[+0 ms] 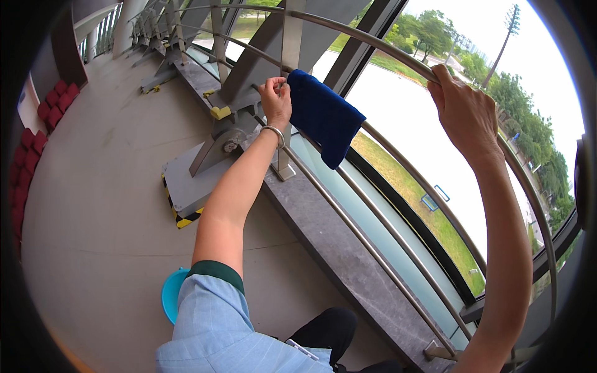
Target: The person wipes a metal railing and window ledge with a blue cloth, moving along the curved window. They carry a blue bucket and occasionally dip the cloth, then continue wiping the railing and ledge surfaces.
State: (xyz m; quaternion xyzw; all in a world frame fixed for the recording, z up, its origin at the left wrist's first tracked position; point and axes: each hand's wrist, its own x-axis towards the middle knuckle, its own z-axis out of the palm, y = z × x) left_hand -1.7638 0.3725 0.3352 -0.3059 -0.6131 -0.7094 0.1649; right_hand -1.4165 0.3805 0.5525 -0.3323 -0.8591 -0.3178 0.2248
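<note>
A dark blue cloth (324, 114) hangs folded over a middle rail of the metal railing, just right of an upright post (291, 42). My left hand (276, 102), with a bangle at the wrist, is raised at the cloth's left edge with its fingers curled. Whether the fingers pinch the cloth or only lie beside it cannot be told. Over on the right, my right hand (466, 109) is closed around the curved top handrail (364, 35). Its thumb and fingers wrap the metal tube.
A grey stone ledge (336, 252) runs under the railing, with window glass beyond. A steel strut base (196, 177) edged in black and yellow tape stands on the floor. A turquoise bucket (171, 294) is beside my left sleeve. Red seats (58, 100) are far left.
</note>
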